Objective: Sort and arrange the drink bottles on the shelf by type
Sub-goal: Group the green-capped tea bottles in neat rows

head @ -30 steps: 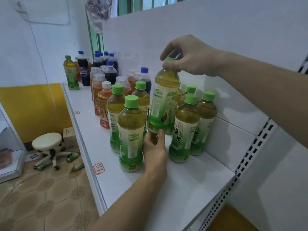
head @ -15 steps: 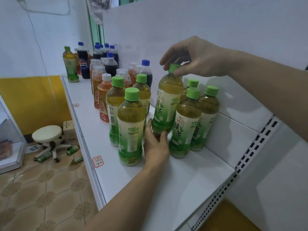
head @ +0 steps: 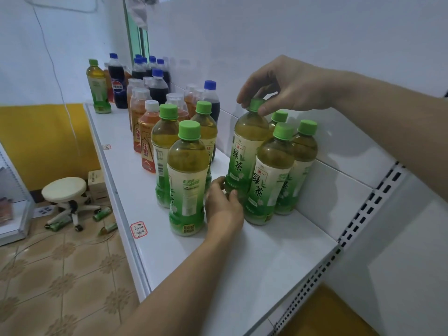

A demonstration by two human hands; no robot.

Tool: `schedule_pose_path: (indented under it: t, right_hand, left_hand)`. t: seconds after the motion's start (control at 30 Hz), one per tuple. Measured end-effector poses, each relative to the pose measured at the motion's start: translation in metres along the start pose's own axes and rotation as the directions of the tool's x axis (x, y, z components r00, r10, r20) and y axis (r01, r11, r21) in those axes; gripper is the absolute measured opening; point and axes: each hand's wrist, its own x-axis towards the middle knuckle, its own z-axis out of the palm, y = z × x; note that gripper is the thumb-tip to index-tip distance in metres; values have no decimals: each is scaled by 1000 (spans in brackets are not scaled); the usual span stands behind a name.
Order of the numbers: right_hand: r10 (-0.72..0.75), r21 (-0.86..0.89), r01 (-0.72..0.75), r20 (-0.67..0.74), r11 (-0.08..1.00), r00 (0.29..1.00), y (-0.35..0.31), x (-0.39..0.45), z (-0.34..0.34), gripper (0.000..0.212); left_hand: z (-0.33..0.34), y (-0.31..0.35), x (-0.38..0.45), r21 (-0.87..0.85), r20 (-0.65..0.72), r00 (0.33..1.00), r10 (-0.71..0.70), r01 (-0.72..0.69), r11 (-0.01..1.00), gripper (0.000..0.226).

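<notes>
While the right hand (head: 288, 86) pinches its green cap, a clear plastic green-tea bottle with a green and white label (head: 244, 154) stands on the white metal shelf (head: 266, 258) at frame centre, touching three similar green-capped bottles (head: 274, 173) to its right. The left hand (head: 224, 207) curls around its base.
</notes>
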Motion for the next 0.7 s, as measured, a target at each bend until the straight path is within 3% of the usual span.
schedule_pose_path:
  t: [0.27,0.6,0.7]
  right_hand:
    - [51,-9,-51,24,999,998,8,5,9,41]
    - [80,-42,-76,110,996,991,8,7,15,42]
    - [60,-3,-60,20,998,998,4,-2,16,40]
  left_hand:
    - [3,3,-7,194,88,991,98,-114,974,61]
    - [0,3,-5,289,141,987,82,-120,950,70]
    - [-3,2,-3,274,189,979,71,-123,954,79]
